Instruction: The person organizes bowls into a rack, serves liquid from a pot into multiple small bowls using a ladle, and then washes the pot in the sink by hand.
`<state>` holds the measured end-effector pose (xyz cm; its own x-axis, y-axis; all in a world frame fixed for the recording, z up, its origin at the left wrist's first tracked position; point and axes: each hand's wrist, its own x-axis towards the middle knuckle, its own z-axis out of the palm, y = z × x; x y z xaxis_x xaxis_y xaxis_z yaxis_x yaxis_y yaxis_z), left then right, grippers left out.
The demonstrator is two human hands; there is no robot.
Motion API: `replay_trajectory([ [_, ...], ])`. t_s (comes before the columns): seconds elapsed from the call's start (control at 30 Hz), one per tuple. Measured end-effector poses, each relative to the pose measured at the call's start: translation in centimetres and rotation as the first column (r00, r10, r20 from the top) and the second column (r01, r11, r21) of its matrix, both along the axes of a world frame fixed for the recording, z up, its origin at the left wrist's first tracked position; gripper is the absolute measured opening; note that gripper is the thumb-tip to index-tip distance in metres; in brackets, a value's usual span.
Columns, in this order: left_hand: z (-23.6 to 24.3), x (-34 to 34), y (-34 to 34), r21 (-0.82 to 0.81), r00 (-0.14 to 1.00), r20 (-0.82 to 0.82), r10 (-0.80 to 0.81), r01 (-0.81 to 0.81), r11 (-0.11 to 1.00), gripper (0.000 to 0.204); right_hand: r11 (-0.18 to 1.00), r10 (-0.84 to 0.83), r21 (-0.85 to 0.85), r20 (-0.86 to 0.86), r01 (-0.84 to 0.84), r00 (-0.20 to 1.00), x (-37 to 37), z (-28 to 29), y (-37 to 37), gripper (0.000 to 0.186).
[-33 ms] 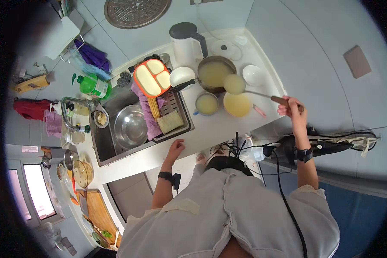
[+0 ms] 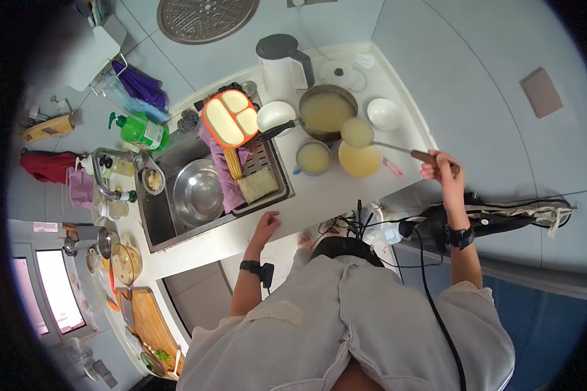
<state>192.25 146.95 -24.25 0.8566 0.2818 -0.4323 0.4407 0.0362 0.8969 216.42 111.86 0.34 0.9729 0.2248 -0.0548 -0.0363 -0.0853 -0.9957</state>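
My right hand (image 2: 443,171) is closed round the brown handle of a ladle (image 2: 391,146). The ladle's scoop holds pale yellow liquid and hangs over the rim of a yellow bowl (image 2: 360,160), between that bowl and a dark-handled pot (image 2: 329,111). Pale liquid also fills the pot and a blue-handled cup (image 2: 313,158) left of the yellow bowl. My left hand (image 2: 265,227) hovers at the counter's front edge, below the sink's drainboard. Its fingers are loosely bent and apart, with nothing seen in them.
A white bowl (image 2: 382,115) stands right of the pot, another white bowl (image 2: 275,117) left of it. Behind is a white jug with a dark lid (image 2: 284,65). An orange-rimmed divided plate (image 2: 229,119) leans over the sink (image 2: 156,225). Cables (image 2: 362,218) hang below the counter.
The ladle and my right hand have shifted very slightly; the scoop sits a touch lower over the yellow bowl. My left hand has hardly moved.
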Motion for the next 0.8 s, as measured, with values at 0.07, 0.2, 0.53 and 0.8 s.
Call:
replay_trajectory([
  [0.07,0.6,0.1,0.0,-0.001,1.0,-0.01,-0.013,0.013,1.0,0.029,1.0,0.004,-0.006,0.004,-0.004,1.0,-0.9,-1.8,-1.3,0.032],
  [0.2,0.7,0.1,0.1,-0.026,1.0,-0.022,-0.02,0.019,0.999,0.03,0.996,0.062,-0.059,0.031,-0.06,0.998,-3.2,-3.6,-2.2,0.025],
  [0.53,0.5,0.0,0.2,-0.036,0.999,-0.048,-0.006,0.004,0.999,0.031,0.609,0.72,-0.793,0.561,0.016,0.408,-2.5,0.9,-2.3,0.024],
  [0.8,-0.2,0.1,0.0,-0.046,1.0,0.019,0.008,-0.007,0.999,0.028,0.798,0.547,-0.588,0.619,-0.129,0.563,4.9,-1.7,5.7,0.021],
])
